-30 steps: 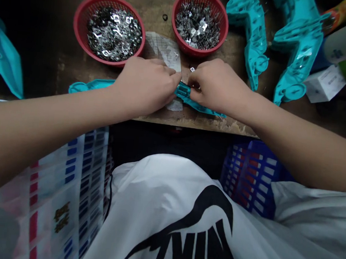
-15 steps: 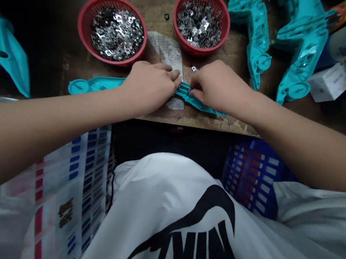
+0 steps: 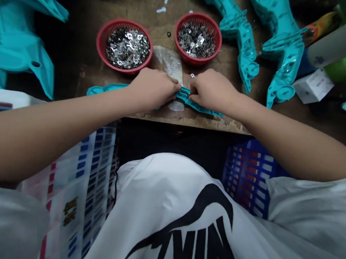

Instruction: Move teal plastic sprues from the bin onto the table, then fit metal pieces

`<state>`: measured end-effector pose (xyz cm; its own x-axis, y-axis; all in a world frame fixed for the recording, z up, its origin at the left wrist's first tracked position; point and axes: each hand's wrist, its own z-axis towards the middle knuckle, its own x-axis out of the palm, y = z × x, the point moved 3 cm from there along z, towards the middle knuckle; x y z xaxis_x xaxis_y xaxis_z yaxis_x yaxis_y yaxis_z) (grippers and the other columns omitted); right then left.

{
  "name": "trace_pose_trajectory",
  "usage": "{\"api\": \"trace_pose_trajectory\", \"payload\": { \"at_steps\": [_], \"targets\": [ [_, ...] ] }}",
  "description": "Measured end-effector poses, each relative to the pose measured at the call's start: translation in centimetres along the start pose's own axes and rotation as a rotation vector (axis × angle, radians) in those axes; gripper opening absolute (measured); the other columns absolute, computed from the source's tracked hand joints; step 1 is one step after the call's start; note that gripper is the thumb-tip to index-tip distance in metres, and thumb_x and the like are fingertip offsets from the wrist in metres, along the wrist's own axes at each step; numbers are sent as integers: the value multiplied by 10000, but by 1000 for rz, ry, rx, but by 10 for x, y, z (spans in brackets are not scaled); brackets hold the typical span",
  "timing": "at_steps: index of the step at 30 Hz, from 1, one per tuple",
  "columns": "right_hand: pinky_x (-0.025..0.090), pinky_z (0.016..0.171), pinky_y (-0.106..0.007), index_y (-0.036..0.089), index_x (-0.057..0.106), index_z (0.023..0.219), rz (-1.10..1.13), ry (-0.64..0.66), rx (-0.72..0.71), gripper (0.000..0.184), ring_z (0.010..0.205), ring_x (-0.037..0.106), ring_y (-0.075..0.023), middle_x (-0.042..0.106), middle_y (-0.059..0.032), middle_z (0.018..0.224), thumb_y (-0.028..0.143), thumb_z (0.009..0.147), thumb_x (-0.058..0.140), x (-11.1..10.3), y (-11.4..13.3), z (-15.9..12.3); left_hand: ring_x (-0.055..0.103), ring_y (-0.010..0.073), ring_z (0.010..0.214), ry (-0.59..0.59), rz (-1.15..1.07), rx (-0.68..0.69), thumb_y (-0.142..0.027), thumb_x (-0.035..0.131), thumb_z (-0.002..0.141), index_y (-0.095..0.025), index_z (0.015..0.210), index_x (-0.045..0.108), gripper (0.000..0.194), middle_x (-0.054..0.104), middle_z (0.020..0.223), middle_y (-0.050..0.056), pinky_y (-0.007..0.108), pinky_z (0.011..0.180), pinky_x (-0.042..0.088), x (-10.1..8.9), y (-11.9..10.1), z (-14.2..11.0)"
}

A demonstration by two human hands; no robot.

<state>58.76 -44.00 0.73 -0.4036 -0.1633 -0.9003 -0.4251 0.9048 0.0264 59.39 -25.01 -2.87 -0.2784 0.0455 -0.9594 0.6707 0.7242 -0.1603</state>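
A long teal plastic part [image 3: 203,107] lies along the near edge of the table, partly covered by both hands. My left hand [image 3: 154,89] is closed over its middle, fingers gripping it. Just to the right, my right hand [image 3: 214,91] is closed in a pinch against the part's upper edge; whatever its fingertips hold is hidden. Beyond the right fingers a small shiny metal clip [image 3: 192,75] lies on the table. Under the part is a strip of printed paper [image 3: 173,65].
Two red baskets, left [image 3: 99,46] and right [image 3: 219,45], contain many small metal pieces. More teal parts [image 3: 247,57] lie at the right, others [image 3: 19,57] at the left. A white box [image 3: 313,85] stands far right. Plastic crates [image 3: 247,171] flank my lap.
The view has tilted up, showing more of the table's far side. Both hands stay on the teal part, with only slight finger movement.
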Motion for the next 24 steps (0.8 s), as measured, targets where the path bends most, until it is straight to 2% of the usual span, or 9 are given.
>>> {"api": "trace_pose_trajectory", "payload": {
  "at_steps": [3,5,9,12,15,17,19,21,24],
  "targets": [
    [592,955,-412,222,907,1279,50,-26,-17,324,1123,803,-351,895,-132,1188,283,1041,696,-6,-13,-2,757,351,1107,24,134,-72,-404,532,1137,-217,1309,857,412,854,1305,143,477,908,569,3,4,1],
    [596,954,-413,234,912,1276,49,-72,13,336,1118,796,-346,895,-133,1203,275,1038,679,-11,-23,-3,783,364,1123,-31,98,-76,-407,593,1120,-248,1356,851,385,855,1287,148,475,899,580,4,4,2],
    [589,939,-436,155,898,1317,-17,-94,101,378,1170,794,-384,868,-223,1280,264,1061,642,-14,-36,1,811,397,1227,-111,-17,-29,-389,635,1105,-352,1411,847,375,857,1285,125,481,915,591,5,-2,1],
    [585,946,-438,112,851,1413,-69,-18,141,411,1211,778,-390,822,-274,1408,266,1130,596,-10,-32,3,802,382,1226,-55,-20,-30,-367,544,1144,-385,1407,867,418,866,1297,82,510,935,591,3,-5,-2],
    [577,990,-470,87,814,1479,-124,6,10,457,1354,719,-431,771,-266,1514,238,1174,509,-11,-18,0,791,364,1202,-2,15,-48,-332,445,1167,-371,1416,886,509,860,1384,68,538,933,589,2,-4,-1],
    [558,1030,-476,125,807,1503,-157,22,-144,462,1414,680,-433,766,-224,1535,228,1182,492,-11,-8,-4,790,372,1245,-23,13,-49,-324,478,1149,-353,1407,900,496,853,1425,74,520,941,587,3,-2,1],
    [541,1037,-463,173,808,1513,-149,56,-254,449,1386,685,-417,781,-199,1514,251,1191,505,-8,0,-8,783,377,1302,-55,2,-39,-312,558,1120,-342,1404,901,447,853,1434,76,477,957,585,4,0,3],
    [536,1018,-458,179,809,1511,-130,74,-292,436,1359,699,-419,794,-209,1488,274,1188,533,-5,4,-10,780,369,1318,-42,31,-37,-280,600,1112,-325,1427,885,427,846,1456,72,449,949,580,2,0,3],
    [527,952,-468,173,820,1492,-188,103,-286,426,1365,727,-451,799,-237,1466,272,1181,546,-3,4,-11,789,347,1295,43,139,-32,-263,602,1154,-225,1449,833,376,831,1468,95,448,893,563,-4,-2,3]
  ]
}}
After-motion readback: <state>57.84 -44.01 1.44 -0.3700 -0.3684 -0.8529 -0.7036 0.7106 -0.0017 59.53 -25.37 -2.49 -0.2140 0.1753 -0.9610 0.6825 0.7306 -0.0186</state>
